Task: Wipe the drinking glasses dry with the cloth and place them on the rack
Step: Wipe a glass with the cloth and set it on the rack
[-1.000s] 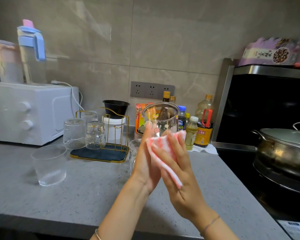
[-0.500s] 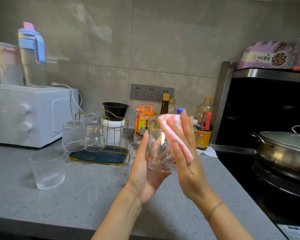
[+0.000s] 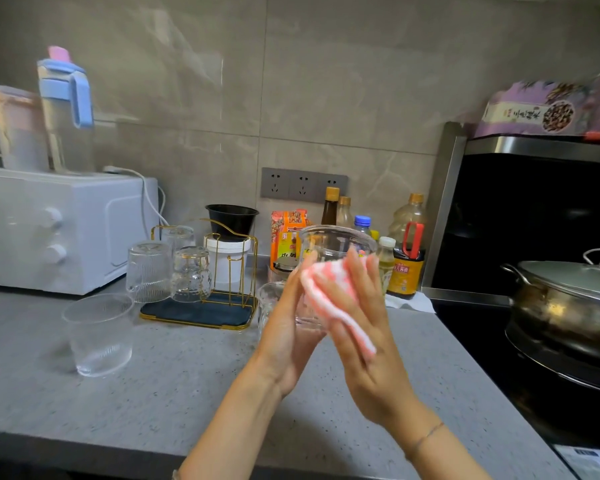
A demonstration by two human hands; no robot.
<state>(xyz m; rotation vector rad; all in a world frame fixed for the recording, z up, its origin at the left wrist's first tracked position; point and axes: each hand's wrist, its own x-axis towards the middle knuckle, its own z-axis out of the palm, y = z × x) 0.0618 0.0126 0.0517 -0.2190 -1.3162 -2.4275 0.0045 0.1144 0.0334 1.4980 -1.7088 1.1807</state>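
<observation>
Head view took in the grey worktop [image 3: 174, 393], the gold rack [image 3: 201, 311] at its back bearing upturned glasses [image 3: 149, 268], and the glass [image 3: 333, 242] I held above the worktop. My left hand [image 3: 288, 337] cupped its side, and my right hand [image 3: 364, 344] pressed the pink cloth [image 3: 329, 292] on it with flat fingers [image 3: 357, 271].

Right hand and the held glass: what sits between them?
The pink-and-white cloth, pressed by the right hand against the glass; the left hand holds the glass's other side. Head view shows it.
</observation>
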